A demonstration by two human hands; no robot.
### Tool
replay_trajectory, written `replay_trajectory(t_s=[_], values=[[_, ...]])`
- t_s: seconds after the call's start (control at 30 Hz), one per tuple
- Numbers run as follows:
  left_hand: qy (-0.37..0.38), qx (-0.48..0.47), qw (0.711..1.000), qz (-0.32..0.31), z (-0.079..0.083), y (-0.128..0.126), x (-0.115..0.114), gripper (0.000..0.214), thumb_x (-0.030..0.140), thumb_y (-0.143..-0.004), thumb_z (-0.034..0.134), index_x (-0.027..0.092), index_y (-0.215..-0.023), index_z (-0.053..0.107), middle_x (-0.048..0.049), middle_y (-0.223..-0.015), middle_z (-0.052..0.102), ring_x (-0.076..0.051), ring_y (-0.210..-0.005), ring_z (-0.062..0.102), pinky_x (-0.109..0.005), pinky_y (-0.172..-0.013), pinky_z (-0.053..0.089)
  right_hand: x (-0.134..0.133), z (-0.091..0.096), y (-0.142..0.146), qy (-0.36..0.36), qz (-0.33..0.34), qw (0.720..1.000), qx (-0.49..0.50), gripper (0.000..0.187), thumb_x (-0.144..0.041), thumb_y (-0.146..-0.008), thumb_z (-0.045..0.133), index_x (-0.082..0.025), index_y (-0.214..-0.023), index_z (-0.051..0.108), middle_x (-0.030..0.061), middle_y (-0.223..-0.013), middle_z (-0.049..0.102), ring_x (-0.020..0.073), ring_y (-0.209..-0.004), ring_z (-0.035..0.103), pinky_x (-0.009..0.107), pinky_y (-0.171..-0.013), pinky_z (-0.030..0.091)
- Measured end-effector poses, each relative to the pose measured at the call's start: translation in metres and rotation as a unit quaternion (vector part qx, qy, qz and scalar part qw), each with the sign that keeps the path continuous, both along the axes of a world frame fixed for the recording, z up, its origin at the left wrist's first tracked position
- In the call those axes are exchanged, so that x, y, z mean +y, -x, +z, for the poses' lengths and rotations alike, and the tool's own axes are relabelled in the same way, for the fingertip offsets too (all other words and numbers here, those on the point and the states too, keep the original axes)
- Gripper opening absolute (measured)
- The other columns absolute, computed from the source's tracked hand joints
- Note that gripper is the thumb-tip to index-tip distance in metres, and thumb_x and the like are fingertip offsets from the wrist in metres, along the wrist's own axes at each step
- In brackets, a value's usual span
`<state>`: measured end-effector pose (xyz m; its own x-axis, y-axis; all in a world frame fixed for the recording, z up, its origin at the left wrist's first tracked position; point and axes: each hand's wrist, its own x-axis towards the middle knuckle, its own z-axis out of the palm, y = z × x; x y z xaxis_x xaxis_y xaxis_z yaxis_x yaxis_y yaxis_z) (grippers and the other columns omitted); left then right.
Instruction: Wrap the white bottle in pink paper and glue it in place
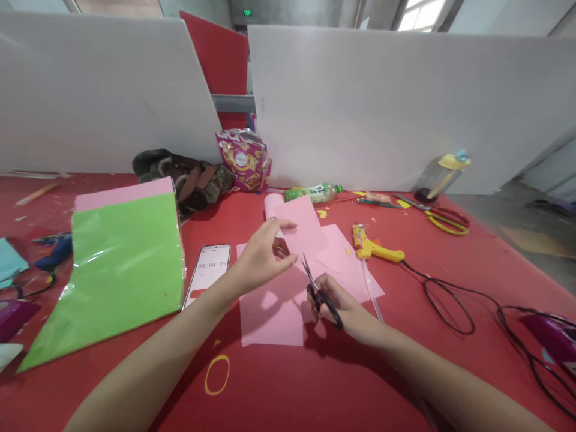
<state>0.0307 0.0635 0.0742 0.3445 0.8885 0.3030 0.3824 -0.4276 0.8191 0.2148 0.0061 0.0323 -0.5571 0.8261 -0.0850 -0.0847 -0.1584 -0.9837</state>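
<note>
My right hand [335,303] is wrapped around black-handled scissors [310,273], whose blades point up and away, slightly apart. To its left, my left hand [265,249] has its thumb apart from its index finger. A piece of pink paper [303,225], with a curled part at its left, appears pinched between the index finger and the fingers behind it, which are partly hidden. Below both hands lie flat pink sheets [270,324] on the red table. The scissor tips are close to the left thumb and just below the raised piece.
Left stand a phone [209,270] showing a timer and a green sheet pack [126,270]. Behind are a bottle [315,192], a snack bag [245,159] and a camouflage item [198,180]. Right are a yellow glue gun [380,250] with cord and red-yellow scissors [443,221].
</note>
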Motion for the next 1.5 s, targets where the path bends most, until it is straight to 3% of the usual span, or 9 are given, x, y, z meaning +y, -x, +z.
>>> replay_trajectory(t_s=[0.33,0.87,1.27,1.5], values=[[0.021,-0.005,1.000,-0.011,-0.0017,0.0000,-0.0010,0.040,0.016,-0.070,0.057,0.019,-0.107,0.040,-0.0080,-0.112,0.047,-0.010,-0.068,0.058,-0.027,-0.063,0.051,0.0007,-0.0018,-0.0012,-0.011,-0.011,1.000,0.001,0.038,-0.052,-0.069,0.056,-0.022,-0.075,0.033,-0.0055,-0.065,0.041,0.0079,-0.053,0.040,0.024,-0.051,0.032],[-0.004,-0.008,1.000,-0.019,-0.0036,-0.0079,-0.0044,0.042,0.011,-0.071,0.053,0.017,-0.110,0.039,-0.0095,-0.112,0.045,-0.009,-0.067,0.056,-0.025,-0.061,0.051,-0.0015,0.0003,0.0005,-0.003,-0.004,1.000,-0.012,0.043,-0.057,-0.066,0.055,-0.022,-0.074,0.032,-0.0063,-0.062,0.044,0.0073,-0.049,0.042,0.023,-0.047,0.033],[0.004,-0.011,0.999,-0.033,-0.0011,-0.0053,-0.0049,0.043,0.011,-0.072,0.052,0.018,-0.113,0.039,-0.0091,-0.113,0.044,-0.008,-0.068,0.055,-0.026,-0.065,0.051,-0.0011,-0.0025,-0.0008,0.007,-0.019,1.000,-0.010,0.034,-0.045,-0.071,0.056,-0.021,-0.075,0.033,-0.0073,-0.061,0.044,0.0060,-0.046,0.044,0.023,-0.046,0.035],[0.005,-0.013,0.999,-0.032,-0.0012,-0.0047,-0.0041,0.043,0.012,-0.072,0.052,0.019,-0.113,0.039,-0.0090,-0.113,0.044,-0.008,-0.066,0.054,-0.026,-0.065,0.051,-0.0010,-0.0014,0.0013,0.036,-0.042,0.998,-0.019,0.025,-0.024,-0.070,0.057,-0.021,-0.073,0.032,-0.0096,-0.057,0.045,0.0050,-0.041,0.046,0.019,-0.039,0.036]])
